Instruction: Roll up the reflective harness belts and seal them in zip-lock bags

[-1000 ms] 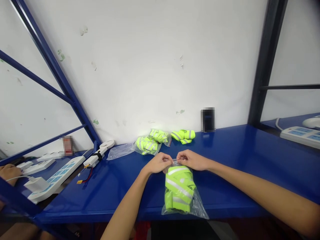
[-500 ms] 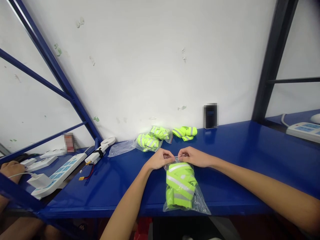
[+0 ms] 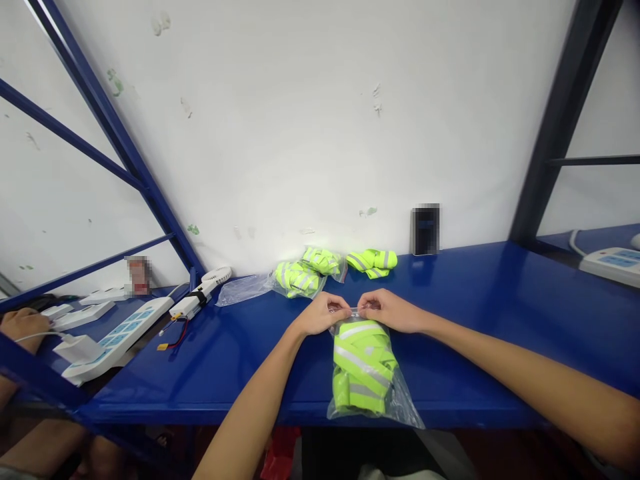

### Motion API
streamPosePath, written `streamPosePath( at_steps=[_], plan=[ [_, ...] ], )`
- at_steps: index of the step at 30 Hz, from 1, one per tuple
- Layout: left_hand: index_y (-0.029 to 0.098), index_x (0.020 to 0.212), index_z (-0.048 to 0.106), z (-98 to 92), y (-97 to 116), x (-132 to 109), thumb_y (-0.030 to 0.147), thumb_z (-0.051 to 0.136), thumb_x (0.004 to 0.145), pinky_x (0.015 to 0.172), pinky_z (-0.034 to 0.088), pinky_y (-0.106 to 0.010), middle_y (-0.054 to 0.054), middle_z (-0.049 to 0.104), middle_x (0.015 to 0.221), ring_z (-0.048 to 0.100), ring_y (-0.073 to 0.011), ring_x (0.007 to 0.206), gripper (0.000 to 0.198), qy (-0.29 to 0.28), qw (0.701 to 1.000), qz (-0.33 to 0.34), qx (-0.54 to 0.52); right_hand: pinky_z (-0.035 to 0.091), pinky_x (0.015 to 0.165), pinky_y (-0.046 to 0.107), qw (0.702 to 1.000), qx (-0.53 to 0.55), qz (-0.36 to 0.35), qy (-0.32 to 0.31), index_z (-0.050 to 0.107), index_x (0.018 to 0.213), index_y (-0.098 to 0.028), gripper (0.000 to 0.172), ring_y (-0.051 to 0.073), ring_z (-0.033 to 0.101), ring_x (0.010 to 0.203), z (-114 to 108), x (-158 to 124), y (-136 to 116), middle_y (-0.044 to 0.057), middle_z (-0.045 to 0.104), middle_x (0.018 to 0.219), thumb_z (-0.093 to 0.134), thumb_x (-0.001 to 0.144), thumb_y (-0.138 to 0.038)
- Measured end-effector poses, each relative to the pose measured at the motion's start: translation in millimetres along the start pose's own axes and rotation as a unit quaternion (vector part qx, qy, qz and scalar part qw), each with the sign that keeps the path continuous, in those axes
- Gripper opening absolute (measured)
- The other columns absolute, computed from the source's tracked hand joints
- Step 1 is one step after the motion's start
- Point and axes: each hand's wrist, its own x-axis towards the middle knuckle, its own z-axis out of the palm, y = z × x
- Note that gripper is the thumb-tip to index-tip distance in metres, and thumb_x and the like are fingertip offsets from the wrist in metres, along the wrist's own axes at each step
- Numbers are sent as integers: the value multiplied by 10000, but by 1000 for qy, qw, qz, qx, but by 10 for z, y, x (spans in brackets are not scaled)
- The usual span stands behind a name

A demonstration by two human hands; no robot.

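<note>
A clear plastic zip bag (image 3: 407, 404) lies at the front edge of the blue table, its lower end reaching the edge. Inside it is a folded bundle of neon yellow-green reflective straps (image 3: 364, 367) with silver stripes. My left hand (image 3: 323, 313) pinches the bag's top edge on the left. On the right, close beside it, my right hand (image 3: 387, 311) pinches the same edge. Both thumbs and forefingers are pressed together along the bag's mouth; whether the seal is closed I cannot tell.
Behind my hands lie bagged strap bundles (image 3: 299, 278), a loose strap bundle (image 3: 373, 262) and an empty plastic bag (image 3: 243, 289). A dark phone-like object (image 3: 425, 230) leans on the wall. Leftward are a small fan (image 3: 217, 274), a power strip (image 3: 120, 337) and another person's hand (image 3: 24, 327).
My view has shifted slightly. Both hands keep pinching the bag's top edge, with barely any movement of the fingers.
</note>
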Motion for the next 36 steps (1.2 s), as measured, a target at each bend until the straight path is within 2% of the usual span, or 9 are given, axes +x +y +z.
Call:
streamPosePath(
  at_steps=[8,12,21,25,29,36],
  plan=[
    [108,838,681,13,-22,4,474,617,800,546,449,-206,-47,625,724,541,-114,622,374,-5,1000,3,7,350,585,240,1000,5,-2,-2,639,814,-151,226,135,484,639,19,13,30,1,576,700,552,823,-360],
    [114,843,670,8,-30,10,426,607,818,610,453,-216,-42,624,750,542,-116,661,320,-8,1000,21,7,342,588,239,1000,-11,-11,7,631,821,-154,199,132,477,646,22,8,2,1,573,716,537,835,-329],
    [114,799,655,42,19,-1,378,601,811,611,402,-208,-33,603,742,511,-112,669,270,-1,999,46,21,323,559,232,999,-17,-27,20,630,770,-153,172,120,452,604,46,1,-2,-16,550,655,526,813,-282],
    [113,825,663,91,18,4,435,615,804,612,402,-216,-31,608,721,514,-107,640,327,2,999,36,-1,323,562,240,1000,1,-11,15,649,750,-152,229,124,450,601,51,4,-35,-14,554,636,532,824,-335],
    [116,825,671,100,17,11,466,632,785,620,408,-216,-33,614,726,527,-112,657,354,2,1000,19,-6,339,577,243,1000,-9,-28,3,658,783,-152,285,132,470,630,48,5,-55,0,577,677,527,850,-395],
    [110,742,643,74,-56,50,455,681,737,562,377,-211,-10,575,644,493,-91,576,346,12,998,-5,-62,362,584,233,998,-26,-56,23,653,794,-149,245,134,490,649,53,17,-35,14,595,712,532,853,-354]
  ],
)
